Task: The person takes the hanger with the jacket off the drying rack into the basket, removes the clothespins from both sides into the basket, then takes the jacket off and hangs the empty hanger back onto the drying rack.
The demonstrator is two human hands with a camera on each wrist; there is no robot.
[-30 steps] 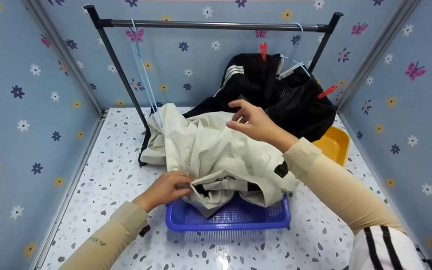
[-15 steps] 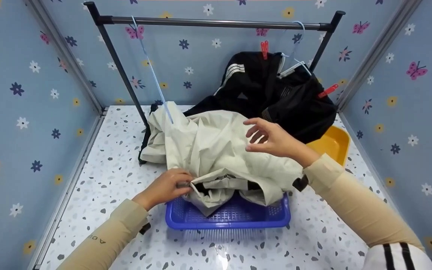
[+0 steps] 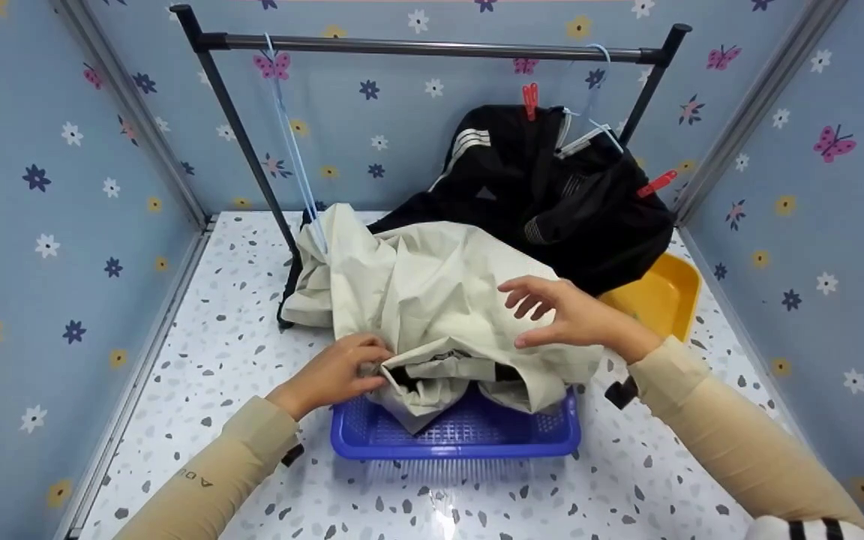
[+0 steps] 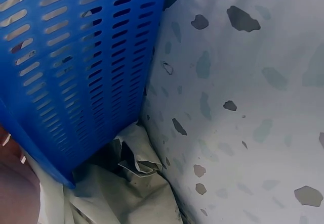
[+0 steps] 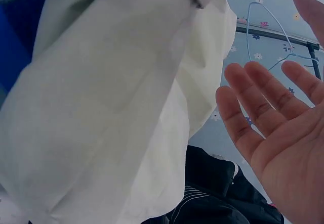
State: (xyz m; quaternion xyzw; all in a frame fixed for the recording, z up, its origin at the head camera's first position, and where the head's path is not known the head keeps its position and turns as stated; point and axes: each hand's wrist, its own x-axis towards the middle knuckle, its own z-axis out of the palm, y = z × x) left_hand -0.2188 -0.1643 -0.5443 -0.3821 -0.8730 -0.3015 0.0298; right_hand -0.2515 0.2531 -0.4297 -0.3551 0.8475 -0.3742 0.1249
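A crumpled cream jacket point(image 3: 439, 285) lies across the blue basket point(image 3: 454, 451), its dark-lined opening facing me. My left hand point(image 3: 334, 375) holds the jacket's near left edge between thumb and fingers. In the left wrist view only part of that hand point(image 4: 17, 188) shows, beside the basket's slotted wall point(image 4: 76, 62). My right hand point(image 3: 574, 319) hovers over the jacket's right side, fingers spread and loosely bent, with nothing in them. The right wrist view shows its palm point(image 5: 288, 148) apart from the cloth. A light blue hanger point(image 3: 297, 150) runs from the rail down to the jacket's left part.
A dark clothes rail point(image 3: 417, 48) spans the back. At its right, a black jacket point(image 3: 507, 172) hangs on another blue hanger point(image 3: 603, 97), with red clips point(image 3: 529, 101) on it. Behind my right hand sits a yellow tray point(image 3: 672, 292). Patterned walls enclose the speckled table point(image 3: 199, 375).
My right hand has moved down and to the right over the cream jacket, and its fingers have spread. The left blue hanger has swung and turned. My left hand has hardly moved.
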